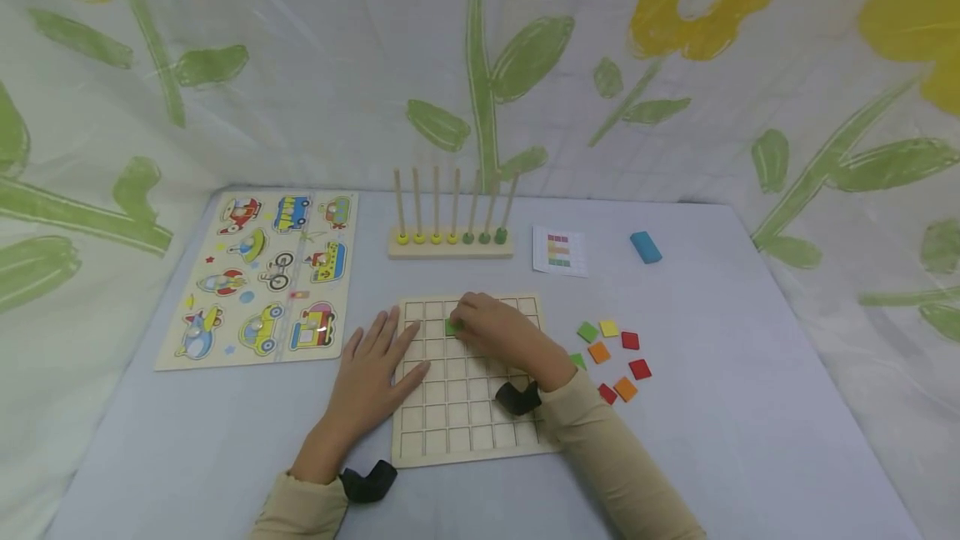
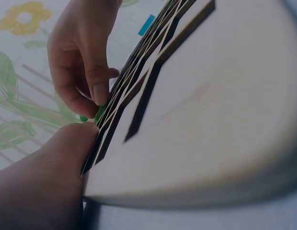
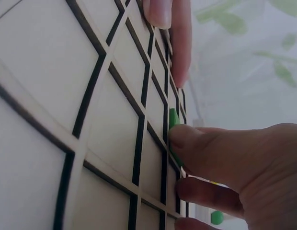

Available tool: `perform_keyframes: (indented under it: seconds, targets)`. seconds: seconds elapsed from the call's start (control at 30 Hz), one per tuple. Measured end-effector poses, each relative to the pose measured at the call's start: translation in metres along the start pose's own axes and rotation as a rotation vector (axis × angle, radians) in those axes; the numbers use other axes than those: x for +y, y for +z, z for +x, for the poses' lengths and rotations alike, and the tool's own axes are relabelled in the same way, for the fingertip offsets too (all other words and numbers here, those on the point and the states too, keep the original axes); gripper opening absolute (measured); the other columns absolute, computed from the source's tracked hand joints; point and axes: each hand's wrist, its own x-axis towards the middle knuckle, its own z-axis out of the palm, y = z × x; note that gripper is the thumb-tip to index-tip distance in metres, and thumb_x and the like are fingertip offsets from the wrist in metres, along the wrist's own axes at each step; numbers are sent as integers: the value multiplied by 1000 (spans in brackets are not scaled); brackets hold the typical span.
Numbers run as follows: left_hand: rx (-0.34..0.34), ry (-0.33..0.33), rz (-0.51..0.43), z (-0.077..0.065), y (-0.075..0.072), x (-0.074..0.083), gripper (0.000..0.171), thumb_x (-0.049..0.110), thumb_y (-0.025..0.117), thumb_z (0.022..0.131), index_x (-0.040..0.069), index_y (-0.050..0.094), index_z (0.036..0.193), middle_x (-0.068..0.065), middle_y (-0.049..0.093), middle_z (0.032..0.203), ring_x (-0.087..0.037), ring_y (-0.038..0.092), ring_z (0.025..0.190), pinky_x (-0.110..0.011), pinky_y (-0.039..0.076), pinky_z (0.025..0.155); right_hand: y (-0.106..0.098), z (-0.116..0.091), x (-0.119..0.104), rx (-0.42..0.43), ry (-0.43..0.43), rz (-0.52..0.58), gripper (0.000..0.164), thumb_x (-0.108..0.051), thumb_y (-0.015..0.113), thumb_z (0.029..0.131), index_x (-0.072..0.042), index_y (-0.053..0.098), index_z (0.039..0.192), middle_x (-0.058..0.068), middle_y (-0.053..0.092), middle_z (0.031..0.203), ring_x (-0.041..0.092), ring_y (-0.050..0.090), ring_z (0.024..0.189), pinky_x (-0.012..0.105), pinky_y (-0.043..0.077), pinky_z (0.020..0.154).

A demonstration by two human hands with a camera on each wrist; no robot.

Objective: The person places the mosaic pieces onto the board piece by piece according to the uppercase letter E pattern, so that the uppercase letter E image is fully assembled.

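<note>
A wooden grid board (image 1: pixel 457 415) with square recesses lies at the middle front of the table. My right hand (image 1: pixel 498 332) pinches a green square tile (image 1: pixel 452 327) over a cell in the upper part of the board. In the right wrist view the thumb presses on that green tile (image 3: pixel 174 117), which stands tilted against the grid lines. My left hand (image 1: pixel 371 373) lies flat with fingers spread, its thumb and fingertips on the board's left edge. The left wrist view shows the right hand (image 2: pixel 84 57) reaching down to the board near the left thumb (image 2: pixel 67 143).
Loose red, orange, yellow and green tiles (image 1: pixel 598 352) lie right of the board. Behind it stand a peg rack (image 1: pixel 450 252) with yellow and green beads and a pattern card (image 1: pixel 560 251). A blue block (image 1: pixel 646 247) is at back right, a picture puzzle (image 1: pixel 262 282) at left.
</note>
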Motion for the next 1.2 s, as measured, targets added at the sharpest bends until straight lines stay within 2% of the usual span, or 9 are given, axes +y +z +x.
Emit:
perform_keyframes:
  seconds: [0.23, 0.4, 0.57, 0.7, 0.8, 0.97, 1.2]
  targets:
    - [-7, 10, 4, 1, -1, 1, 68, 53, 51, 93, 19, 35, 149, -11, 19, 159, -31, 15, 147, -54, 10, 116, 0, -2, 1, 14, 7, 24, 16, -20, 60, 96, -13, 66, 109, -2, 61, 105, 11, 58, 97, 24, 50, 87]
    - [-4, 13, 5, 1, -2, 2, 68, 53, 51, 93, 19, 36, 149, -11, 20, 159, -31, 15, 147, -54, 10, 115, -4, -4, 2, -20, 29, 40, 20, -24, 60, 95, -13, 65, 112, -3, 60, 107, 10, 57, 97, 24, 50, 85]
    - [2, 14, 4, 1, 0, 0, 68, 54, 51, 92, 19, 37, 149, -11, 19, 159, -30, 15, 147, -54, 10, 115, -17, -20, 14, 1, 66, 37, 23, -24, 64, 93, -13, 65, 113, -2, 61, 110, 13, 58, 101, 27, 51, 87]
    - [5, 10, 0, 0, 1, 0, 68, 54, 51, 92, 19, 37, 148, -11, 19, 159, -30, 15, 147, -54, 10, 115, -31, -47, 34, -7, 178, 64, 27, -20, 65, 92, -7, 63, 115, 3, 62, 113, 18, 58, 105, 32, 51, 91]
    - [7, 7, -2, 0, 1, 0, 68, 54, 51, 92, 19, 37, 148, -11, 20, 159, -31, 15, 147, -55, 10, 115, -40, -71, 50, -53, 337, 111, 26, -20, 60, 95, -8, 61, 119, 4, 61, 114, 18, 58, 106, 36, 50, 93]
    - [10, 5, -7, 1, 0, 0, 68, 54, 52, 92, 19, 38, 148, -12, 21, 159, -31, 16, 147, -55, 11, 115, -49, -105, 70, -98, 522, 177, 28, -17, 60, 95, -8, 60, 121, 6, 61, 116, 22, 58, 106, 42, 49, 92]
    - [12, 10, -5, 2, -1, 0, 67, 54, 52, 92, 19, 38, 148, -12, 22, 158, -31, 16, 146, -56, 11, 114, -51, -124, 77, -132, 542, 177, 31, -13, 65, 90, -6, 61, 120, 9, 61, 117, 25, 57, 106, 45, 49, 94]
